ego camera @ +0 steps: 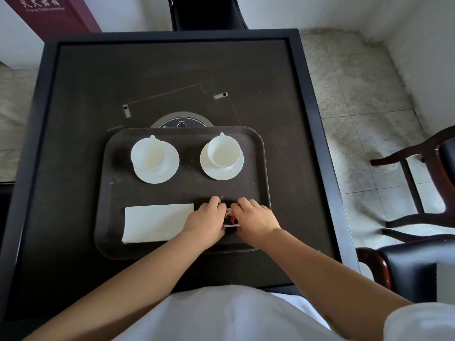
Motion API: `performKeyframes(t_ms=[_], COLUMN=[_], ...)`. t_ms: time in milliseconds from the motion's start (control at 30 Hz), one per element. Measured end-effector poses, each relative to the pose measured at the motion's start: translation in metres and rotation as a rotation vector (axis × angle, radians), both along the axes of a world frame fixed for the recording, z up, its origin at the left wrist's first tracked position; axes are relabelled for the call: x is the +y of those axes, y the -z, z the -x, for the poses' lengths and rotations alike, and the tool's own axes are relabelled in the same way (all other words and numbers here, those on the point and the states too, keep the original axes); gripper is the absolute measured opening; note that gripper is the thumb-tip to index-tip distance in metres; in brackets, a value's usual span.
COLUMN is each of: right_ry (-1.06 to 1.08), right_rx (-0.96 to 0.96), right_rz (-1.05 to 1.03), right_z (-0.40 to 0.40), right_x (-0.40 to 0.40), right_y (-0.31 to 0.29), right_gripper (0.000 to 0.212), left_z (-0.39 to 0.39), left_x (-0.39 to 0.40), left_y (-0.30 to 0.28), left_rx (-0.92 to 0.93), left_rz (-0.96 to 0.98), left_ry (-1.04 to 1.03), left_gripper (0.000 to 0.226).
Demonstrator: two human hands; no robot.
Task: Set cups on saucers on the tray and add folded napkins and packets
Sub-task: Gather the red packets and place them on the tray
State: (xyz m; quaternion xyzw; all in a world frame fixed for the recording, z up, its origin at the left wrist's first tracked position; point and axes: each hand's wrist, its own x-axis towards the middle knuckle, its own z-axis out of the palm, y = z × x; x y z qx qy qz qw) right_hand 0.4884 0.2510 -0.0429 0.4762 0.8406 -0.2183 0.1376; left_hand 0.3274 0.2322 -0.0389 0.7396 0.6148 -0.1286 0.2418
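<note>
A dark tray (256, 168) lies on the black table. Two white cups stand on white saucers at its far side: the left cup (148, 153) on its saucer (162, 172), the right cup (223, 151) on its saucer (216, 172). A folded white napkin (155, 221) lies at the tray's near left. At the near right, my left hand (206, 221) and my right hand (254, 221) meet over red-and-white packets (231, 217), fingers curled on them from both sides. Most of the packets are hidden under the hands.
A round dark control panel (182, 122) is set in the table (73, 94) just behind the tray. A dark chair (206, 11) stands at the far side, wooden-armed chairs (418, 193) on the right. A red box (49, 13) sits far left.
</note>
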Motion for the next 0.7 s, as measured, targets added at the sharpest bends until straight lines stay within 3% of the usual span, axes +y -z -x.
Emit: performKeyframes(t_ms=[233, 467, 700], right_ry=[0.019, 0.112, 0.198], right_rx=[0.022, 0.055, 0.123], right_rz=[0.020, -0.016, -0.110], right_z=[-0.009, -0.012, 0.010], right_x=[-0.001, 0.014, 0.070], right_y=[-0.002, -0.013, -0.048], right_gripper=[0.082, 0.088, 0.082], left_z=[0.003, 0.031, 0.038], left_x=[-0.008, 0.004, 0.055], left_y=[0.005, -0.010, -0.042], left_rx=[-0.050, -0.040, -0.136], left_rz=[-0.038, -0.089, -0.337], left_ry=[-0.090, -0.216, -0.220], left_gripper=[0.089, 0.088, 0.075])
